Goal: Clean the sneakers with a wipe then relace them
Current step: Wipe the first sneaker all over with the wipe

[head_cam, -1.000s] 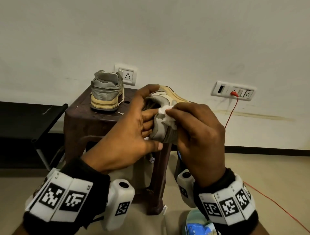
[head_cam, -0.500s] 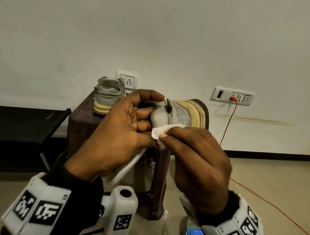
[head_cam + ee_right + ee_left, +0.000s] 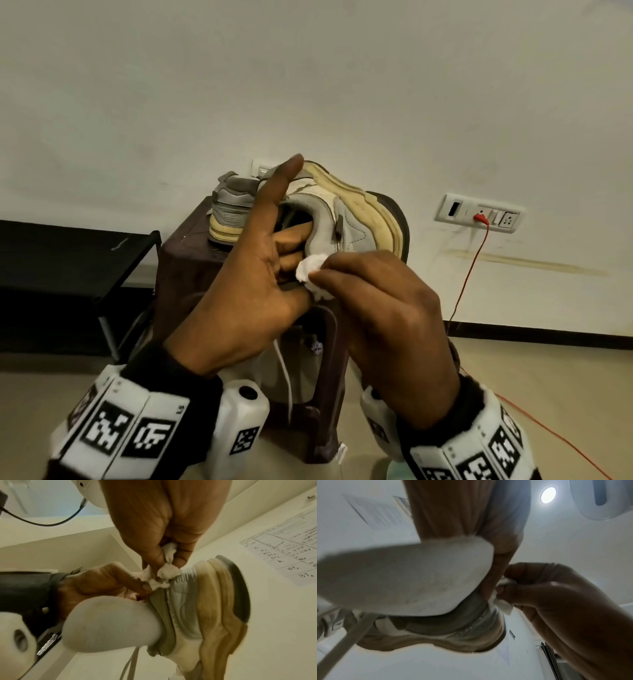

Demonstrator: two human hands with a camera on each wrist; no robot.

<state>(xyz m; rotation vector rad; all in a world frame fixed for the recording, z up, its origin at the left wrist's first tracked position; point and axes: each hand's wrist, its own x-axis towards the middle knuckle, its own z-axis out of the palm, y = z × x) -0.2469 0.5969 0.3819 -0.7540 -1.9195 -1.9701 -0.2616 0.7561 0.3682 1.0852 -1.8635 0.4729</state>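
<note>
Head view — left hand (image 3: 253,291) grips the sneaker (image 3: 356,219), fingers inside — right hand (image 3: 387,325) pinches the wipe (image 3: 310,274) against it.

Head view: dim, even indoor light; wall (image 3: 342,85) shades darker toward the corners, and the skirting line bows from wide-angle distortion. Soft focus throughout, no hard shadows. Left wrist view: round ceiling lamp (image 3: 548,495) glares white at top right. The left hand (image 3: 471,513) close to the lens is blurred, and the right hand (image 3: 565,608) is backlit and dark. Right wrist view: warmer, yellowish cast; shoe tongue (image 3: 111,626) nearest the lens is out of focus, wall chart (image 3: 291,550) smeared at the edge.
</note>
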